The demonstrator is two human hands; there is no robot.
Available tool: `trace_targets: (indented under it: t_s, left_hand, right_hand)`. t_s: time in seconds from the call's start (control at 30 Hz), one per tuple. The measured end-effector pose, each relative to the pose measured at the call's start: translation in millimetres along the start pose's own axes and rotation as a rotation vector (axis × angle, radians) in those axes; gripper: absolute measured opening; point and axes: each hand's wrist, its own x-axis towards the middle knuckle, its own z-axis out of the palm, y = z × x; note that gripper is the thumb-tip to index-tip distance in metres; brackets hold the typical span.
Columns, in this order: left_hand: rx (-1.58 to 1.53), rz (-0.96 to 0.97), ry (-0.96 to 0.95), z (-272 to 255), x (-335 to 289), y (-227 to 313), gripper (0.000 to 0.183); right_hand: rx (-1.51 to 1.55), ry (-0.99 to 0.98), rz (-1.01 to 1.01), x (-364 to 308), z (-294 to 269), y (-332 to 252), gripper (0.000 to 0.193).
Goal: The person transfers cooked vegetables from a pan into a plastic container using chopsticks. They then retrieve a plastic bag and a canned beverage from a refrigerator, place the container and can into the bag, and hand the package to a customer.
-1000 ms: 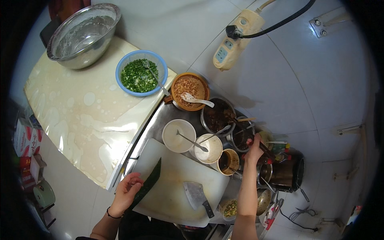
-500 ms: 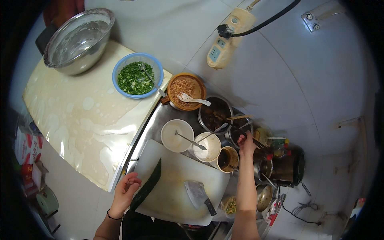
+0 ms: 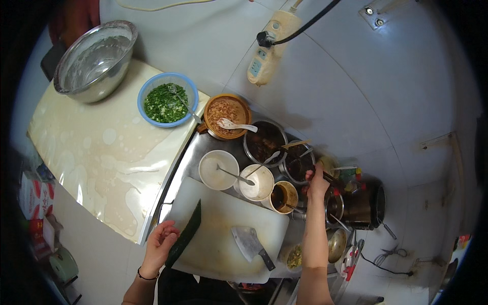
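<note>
A long dark green cucumber [image 3: 186, 236] lies at the left side of the white cutting board [image 3: 216, 254]. Just left of it hovers my left hand [image 3: 161, 244], fingers loosely bent and holding nothing. A cleaver [image 3: 249, 243] with a black handle rests flat on the board's right part. My right arm stretches forward over the counter. My right hand [image 3: 317, 184] is closed among the dark pots and bottles, beside a metal pot of dark sauce [image 3: 297, 168]; a dark slim thing shows by its fingers, too unclear to name.
Behind the board stand a white tub [image 3: 207, 173], a tub of white powder [image 3: 258, 189], a tub of dark sauce [image 3: 278, 198] and a brown pot [image 3: 211, 109]. On the left table sit a blue basket of chopped greens [image 3: 165, 104] and a steel bowl [image 3: 99, 76]. A power strip [image 3: 269, 56] is on the wall.
The whole view has shifted slightly. My right hand stays over the pots, its fingers turned a little closer around something dark. My left hand, the cucumber and the cleaver keep their places.
</note>
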Motion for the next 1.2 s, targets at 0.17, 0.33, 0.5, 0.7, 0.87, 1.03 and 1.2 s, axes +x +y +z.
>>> trace_targets:
  t_s: [0.17, 0.33, 0.5, 0.7, 0.87, 1.03, 1.2]
  left_hand:
    - [0.022, -0.003, -0.021, 4.5, -9.5, 5.4, 0.033]
    - [0.095, 0.038, -0.045, 19.1, -23.7, 12.9, 0.031]
    - [0.195, 0.093, -0.082, 38.5, -41.4, 14.8, 0.033]
    - [0.232, 0.046, -0.216, 83.6, -61.3, 1.7, 0.033]
    - [0.298, 0.021, -0.371, 131.7, -79.9, -11.3, 0.034]
    - [0.358, 0.002, -0.503, 173.4, -106.9, -24.2, 0.033]
    - [0.394, -0.014, -0.526, 191.9, -134.5, -31.2, 0.032]
  right_hand:
    - [-0.051, -0.068, -0.133, -19.5, -9.9, -17.7, 0.022]
    - [0.009, -0.027, -0.252, -55.3, -56.1, -50.0, 0.025]
    - [0.151, -0.038, -0.307, -115.2, -149.0, -85.3, 0.024]
    - [0.09, 0.238, -0.386, -194.4, -304.6, -92.4, 0.024]
    - [-0.158, 0.36, -0.199, -239.2, -385.0, -56.7, 0.023]
    - [-0.413, 0.166, -0.027, -249.8, -376.2, 4.2, 0.019]
    - [-0.673, 0.111, -0.271, -232.9, -373.3, 67.5, 0.019]
